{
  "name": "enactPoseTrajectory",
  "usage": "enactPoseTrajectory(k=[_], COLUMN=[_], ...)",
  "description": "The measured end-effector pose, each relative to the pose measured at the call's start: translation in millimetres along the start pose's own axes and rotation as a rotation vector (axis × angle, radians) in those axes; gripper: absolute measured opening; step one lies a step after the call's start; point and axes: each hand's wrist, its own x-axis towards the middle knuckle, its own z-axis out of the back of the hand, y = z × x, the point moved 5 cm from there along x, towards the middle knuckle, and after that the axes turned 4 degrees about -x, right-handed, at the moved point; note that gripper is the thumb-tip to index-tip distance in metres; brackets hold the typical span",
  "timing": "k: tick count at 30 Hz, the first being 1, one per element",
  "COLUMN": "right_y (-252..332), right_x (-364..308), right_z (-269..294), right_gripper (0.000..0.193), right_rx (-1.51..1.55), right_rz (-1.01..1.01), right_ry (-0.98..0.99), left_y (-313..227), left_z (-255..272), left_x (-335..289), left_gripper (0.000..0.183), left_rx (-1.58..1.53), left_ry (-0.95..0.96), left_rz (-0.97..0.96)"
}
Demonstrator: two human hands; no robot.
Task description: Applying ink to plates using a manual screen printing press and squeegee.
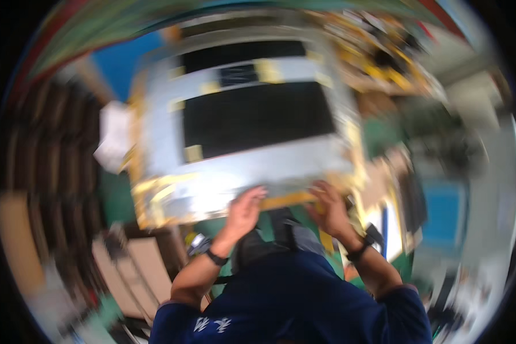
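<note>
My left hand (245, 211) is at the near edge of a worktable with a pale, shiny top (160, 137). Its fingers stretch forward over the edge, and nothing shows in them. To the right, my right hand (330, 211) is at the same edge, fingers apart and holding nothing that I can see. Whether either hand touches the tabletop is too blurred to tell. Beyond them lies a large black rectangular sheet (258, 120), with yellow tape (194, 152) at its corners. Farther back are a small dark square (238, 75) and a long black strip (243, 54), also taped.
Yellow tape lines the table's rim. A cluttered shelf (378, 51) stands at the far right, and a blue panel (126, 63) at the far left. White paper (116, 135) hangs by the left edge. Dark stacked racks (51, 143) and cardboard pieces (135, 269) stand on the left.
</note>
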Motion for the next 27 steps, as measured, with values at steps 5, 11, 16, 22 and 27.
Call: enactPoseTrajectory(k=[5, 11, 16, 22, 27], right_y=[-51, -144, -207, -251, -267], right_x=[-152, -368, -513, -553, -565], right_z=[24, 20, 1, -25, -43], right_gripper=[0.038, 0.027, 0.029, 0.039, 0.026], right_rx=[-0.042, -0.005, -0.038, 0.492, 0.829], right_rz=[-0.246, -0.964, -1.347, -1.422, -1.357], right_ry=[-0.23, -0.55, -0.839, -0.521, -0.668], left_y=[-2, -24, 15, 28, -4], left_z=[-137, -300, -430, -499, -541], left_x=[-20, -68, -119, -150, -154], left_gripper=[0.031, 0.029, 0.037, 0.055, 0.066], left_rx=[-0.056, 0.069, 0.341, 0.601, 0.762], left_ry=[0.46, 0.952, 1.116, 0.988, 1.126], left_rz=[0.029, -0.05, -0.192, 0.02, -0.292])
